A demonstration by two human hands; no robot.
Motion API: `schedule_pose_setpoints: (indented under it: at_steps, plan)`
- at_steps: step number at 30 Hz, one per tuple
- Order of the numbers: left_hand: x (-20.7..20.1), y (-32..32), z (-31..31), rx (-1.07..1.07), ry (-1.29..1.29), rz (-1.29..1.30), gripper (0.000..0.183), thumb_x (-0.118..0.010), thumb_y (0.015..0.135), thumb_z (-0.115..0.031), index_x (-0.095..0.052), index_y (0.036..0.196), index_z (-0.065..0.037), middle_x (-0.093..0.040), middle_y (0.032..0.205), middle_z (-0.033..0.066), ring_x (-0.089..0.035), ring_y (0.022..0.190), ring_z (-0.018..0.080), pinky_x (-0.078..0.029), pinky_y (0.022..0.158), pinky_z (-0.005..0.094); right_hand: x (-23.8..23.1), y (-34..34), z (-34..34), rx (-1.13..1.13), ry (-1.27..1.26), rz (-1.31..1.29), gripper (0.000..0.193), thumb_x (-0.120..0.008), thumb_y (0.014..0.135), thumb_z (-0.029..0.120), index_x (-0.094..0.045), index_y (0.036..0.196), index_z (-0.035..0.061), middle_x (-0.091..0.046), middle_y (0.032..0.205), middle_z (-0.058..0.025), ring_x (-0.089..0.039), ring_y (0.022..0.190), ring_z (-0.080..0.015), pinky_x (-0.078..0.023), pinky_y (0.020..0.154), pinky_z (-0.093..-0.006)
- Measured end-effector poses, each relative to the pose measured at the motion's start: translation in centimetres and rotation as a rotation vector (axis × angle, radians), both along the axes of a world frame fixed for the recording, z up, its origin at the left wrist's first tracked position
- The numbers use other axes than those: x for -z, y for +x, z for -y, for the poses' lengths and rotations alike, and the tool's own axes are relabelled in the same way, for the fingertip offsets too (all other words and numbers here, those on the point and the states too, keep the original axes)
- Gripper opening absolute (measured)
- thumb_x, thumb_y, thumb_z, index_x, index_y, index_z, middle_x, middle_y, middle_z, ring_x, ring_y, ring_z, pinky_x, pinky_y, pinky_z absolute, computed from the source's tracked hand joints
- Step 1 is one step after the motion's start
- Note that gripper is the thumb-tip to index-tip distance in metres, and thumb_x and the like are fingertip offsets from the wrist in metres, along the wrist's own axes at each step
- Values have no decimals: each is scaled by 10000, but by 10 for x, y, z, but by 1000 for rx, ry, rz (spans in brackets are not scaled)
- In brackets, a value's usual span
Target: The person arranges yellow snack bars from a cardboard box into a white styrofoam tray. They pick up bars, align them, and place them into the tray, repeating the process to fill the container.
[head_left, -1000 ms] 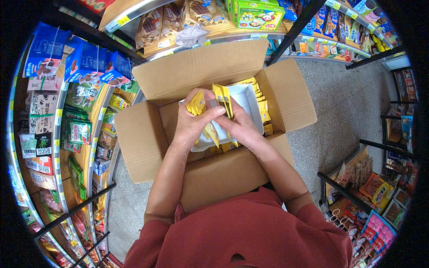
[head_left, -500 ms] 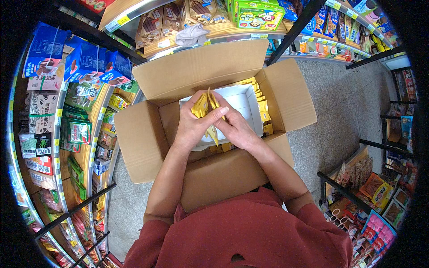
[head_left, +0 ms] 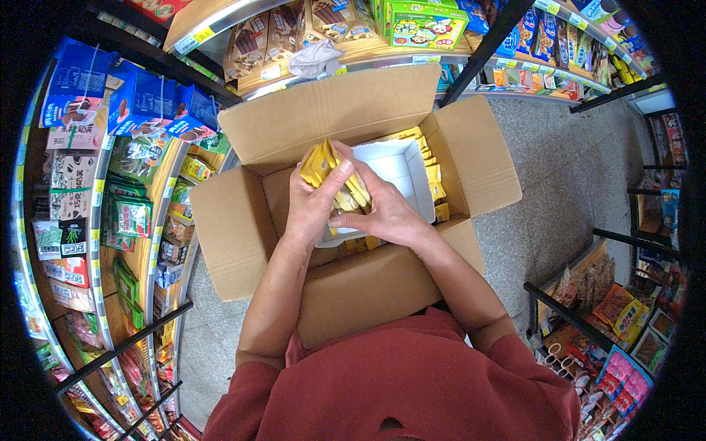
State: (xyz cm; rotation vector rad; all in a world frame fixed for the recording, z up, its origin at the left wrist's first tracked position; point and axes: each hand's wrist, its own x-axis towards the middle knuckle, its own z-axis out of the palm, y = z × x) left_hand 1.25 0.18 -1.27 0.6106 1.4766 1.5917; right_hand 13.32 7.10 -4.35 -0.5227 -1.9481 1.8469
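Observation:
Between my two hands is a stack of small yellow packets [head_left: 323, 163], held over an opened cardboard box [head_left: 331, 103]. My left hand [head_left: 312, 206] is closed on the stack from the left, its thumb across the front. From the right, my right hand [head_left: 382, 209] is closed around the same packets, with the thumb low at their bottom edge. Under my hands a white tray [head_left: 397, 173] sits inside the box; my hands cover its left part. More yellow packets [head_left: 434, 174] line the box's right side and show below the tray.
Shelves of bagged snacks [head_left: 131, 217] curve along the left, with blue boxes [head_left: 140, 103] at the top. On the shelf ahead lie a grey cloth [head_left: 316, 59] and a green box [head_left: 426, 26]. Racks with black bars [head_left: 566, 316] stand at the right beside the grey floor [head_left: 551, 184].
The yellow packets have tilted left and come closer together into one stack. My left thumb has moved up across their front, and my right thumb has dropped to their lower edge.

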Motion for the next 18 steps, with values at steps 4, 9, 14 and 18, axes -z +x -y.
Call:
schedule_pose_setpoints:
  at_steps: [4, 9, 14, 18]
  plan:
    - [1, -2, -3, 51, 82, -25, 323, -619, 893, -317, -584, 1063, -45, -628, 965, 44, -576, 866, 102, -481, 763, 258, 5, 4, -1, -34, -114, 5, 845, -807, 697, 192, -332, 1387, 79, -546, 1232, -145, -528, 1149, -246, -408, 981, -361]
    - [-1, -5, -3, 105, 151, -41, 356, -536, 935, -357, -554, 1112, -48, -620, 985, 46, -565, 905, 109, -468, 802, 267, 15, 4, -2, -58, -264, -57, 685, -781, 741, 116, -418, 1315, 31, -584, 1129, -55, -539, 1041, -119, -436, 917, -289]
    - [9, -7, -2, 192, 243, -53, 345, -511, 945, -351, -544, 1110, -50, -607, 980, 42, -556, 923, 113, -458, 820, 268, 9, 5, -4, -106, -293, -2, 606, -787, 735, 112, -479, 1250, 28, -596, 1082, -36, -546, 999, -110, -442, 891, -279]
    - [4, -3, -2, 266, 263, 20, 337, -527, 937, -337, -539, 1111, -49, -605, 972, 46, -560, 917, 120, -464, 811, 270, 1, 8, -4, -124, -390, -3, 569, -800, 720, 120, -513, 1200, 20, -609, 1038, -27, -551, 968, -101, -449, 862, -271]
